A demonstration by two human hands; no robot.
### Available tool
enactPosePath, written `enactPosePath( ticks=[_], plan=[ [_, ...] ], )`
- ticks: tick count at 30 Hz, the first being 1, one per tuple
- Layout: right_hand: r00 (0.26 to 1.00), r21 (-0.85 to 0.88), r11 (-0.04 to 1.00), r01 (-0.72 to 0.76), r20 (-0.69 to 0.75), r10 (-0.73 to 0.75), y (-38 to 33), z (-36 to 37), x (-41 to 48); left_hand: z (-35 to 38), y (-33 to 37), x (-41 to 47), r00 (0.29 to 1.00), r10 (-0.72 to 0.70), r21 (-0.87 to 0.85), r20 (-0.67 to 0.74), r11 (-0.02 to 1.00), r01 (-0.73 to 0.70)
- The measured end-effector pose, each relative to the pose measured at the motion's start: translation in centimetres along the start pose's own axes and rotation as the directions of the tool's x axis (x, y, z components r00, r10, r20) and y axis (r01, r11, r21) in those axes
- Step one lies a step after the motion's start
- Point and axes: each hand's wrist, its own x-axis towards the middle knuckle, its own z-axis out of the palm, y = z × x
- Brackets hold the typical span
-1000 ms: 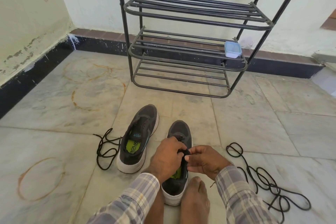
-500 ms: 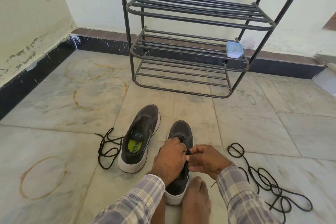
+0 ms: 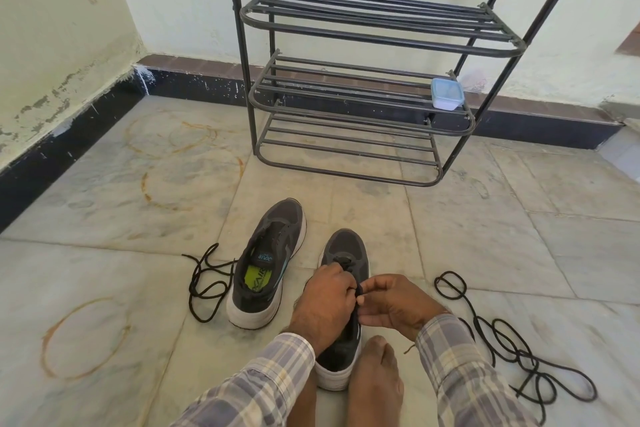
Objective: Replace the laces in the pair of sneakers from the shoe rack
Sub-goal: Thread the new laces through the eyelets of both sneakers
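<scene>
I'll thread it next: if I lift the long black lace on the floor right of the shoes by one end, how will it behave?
Probably floppy: the long lace lies in loose loops on the floor. It may tangle, since its coils cross one another. Likely light, being thin cord.

On the floor, the left sneaker (image 3: 266, 260) lay just beside the right sneaker (image 3: 344, 253), with the shoe rack (image 3: 363, 97) behind them. One lace (image 3: 207, 282) lay left of the pair, another lace (image 3: 502, 333) to the right. A box (image 3: 446, 94) sat on a rack shelf.
</scene>
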Motion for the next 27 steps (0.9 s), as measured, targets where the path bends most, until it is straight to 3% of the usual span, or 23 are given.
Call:
enactPosePath(
  ticks=[4, 9, 11, 13, 15, 16, 17, 18, 19, 20, 21, 22, 24, 27],
  plan=[
    [1.0, 0.014, 1.0, -0.004, -0.028, 0.004, -0.1, -0.3, 0.0, -0.1, -0.1, -0.4, 0.997, 0.04, 0.037, -0.062, 0.999, -0.038],
    [0.977, -0.093, 0.995, 0.039, -0.208, -0.058, -1.2, 0.5, -0.1, -0.4, -0.2, -0.8, 0.995, 0.011, 0.037, -0.103, 0.999, -0.007],
    [0.954, 0.188, 0.977, 0.101, -0.297, -0.042, -1.4, 0.3, 0.3, -0.6, -0.2, -0.9, 0.993, -0.045, 0.056, -0.112, 0.997, 0.052],
    [0.96, 0.601, 0.783, 0.164, -0.278, 0.013, -1.8, 0.2, 0.1, -0.7, -0.3, -0.9, 0.989, -0.087, 0.08, -0.119, 0.992, 0.097],
    [0.974, 0.791, 0.59, 0.161, -0.224, 0.035, -1.9, -0.4, 0.1, -0.8, -0.3, -1.0, 0.986, -0.12, 0.076, -0.111, 0.989, 0.129],
    [0.977, 0.784, 0.606, 0.136, -0.207, 0.048, -2.0, -0.6, 0.0, -0.8, -0.3, -1.0, 0.985, -0.135, 0.073, -0.104, 0.987, 0.143],
    [0.975, 0.697, 0.709, 0.106, -0.213, 0.064, -2.1, -0.9, 0.1, -0.9, -0.3, -1.0, 0.984, -0.148, 0.07, -0.1, 0.985, 0.155],
    [0.965, 0.473, 0.878, 0.072, -0.254, 0.058, -2.2, -1.1, 0.2, -0.8, -0.3, -1.0, 0.982, -0.158, 0.067, -0.101, 0.984, 0.165],
    [0.956, 0.087, 0.996, 0.018, -0.293, 0.008, -2.2, -1.3, 0.2, -0.8, -0.3, -1.1, 0.98, -0.166, 0.064, -0.107, 0.983, 0.174],
    [0.955, -0.301, 0.953, -0.038, -0.291, -0.054, -2.3, -1.5, -0.2, -0.8, -0.4, -1.1, 0.978, -0.173, 0.063, -0.114, 0.982, 0.18],
    [0.962, -0.569, 0.82, -0.07, -0.255, -0.095, -2.4, -1.5, -0.5, -0.9, -0.4, -1.1, 0.977, -0.177, 0.064, -0.12, 0.981, 0.185],
    [0.979, -0.67, 0.737, -0.092, -0.198, -0.058, -2.6, -1.4, -1.0, -0.8, -0.5, -1.1, 0.976, -0.181, 0.065, -0.123, 0.98, 0.19],
    [0.992, -0.674, 0.728, -0.125, -0.101, 0.076, -2.8, -1.6, -1.7, -0.8, -0.5, -1.2, 0.974, -0.189, 0.067, -0.127, 0.978, 0.198],
    [0.971, -0.751, 0.629, -0.199, -0.238, 0.023, -1.8, -3.0, -0.6, -0.8, -0.5, -1.1, 0.971, -0.206, 0.048, -0.122, 0.976, 0.213]
  ],
)
